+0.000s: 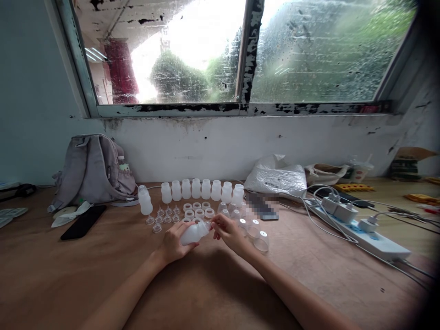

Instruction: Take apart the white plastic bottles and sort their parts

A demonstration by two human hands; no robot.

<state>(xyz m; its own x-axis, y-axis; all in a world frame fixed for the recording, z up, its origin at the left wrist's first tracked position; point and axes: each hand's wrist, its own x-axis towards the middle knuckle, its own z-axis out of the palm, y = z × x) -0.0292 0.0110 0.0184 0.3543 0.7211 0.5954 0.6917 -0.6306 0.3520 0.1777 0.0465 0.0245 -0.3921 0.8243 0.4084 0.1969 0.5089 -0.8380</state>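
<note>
A frosted white baby bottle (191, 234) lies tilted in my left hand (173, 243), its top end pointing right. My right hand (228, 231) pinches the clear nipple (207, 224) at that end; the fingertips partly cover it. Just beyond my hands, several white screw rings (198, 213) lie in rows. Loose clear nipples (167, 219) stand to their left. Clear domed caps (261, 241) sit beside and behind my right hand. Several open frosted bottles (195, 188) form a row at the back, and one bottle with a nipple fitted (145, 200) stands at the left end.
A grey backpack (94, 169) leans by the wall, with a black phone (84, 222) in front. At right lie another phone (263, 208), a silver bag (277, 176) and a white power strip (374, 240) with trailing cables. A window is above the table.
</note>
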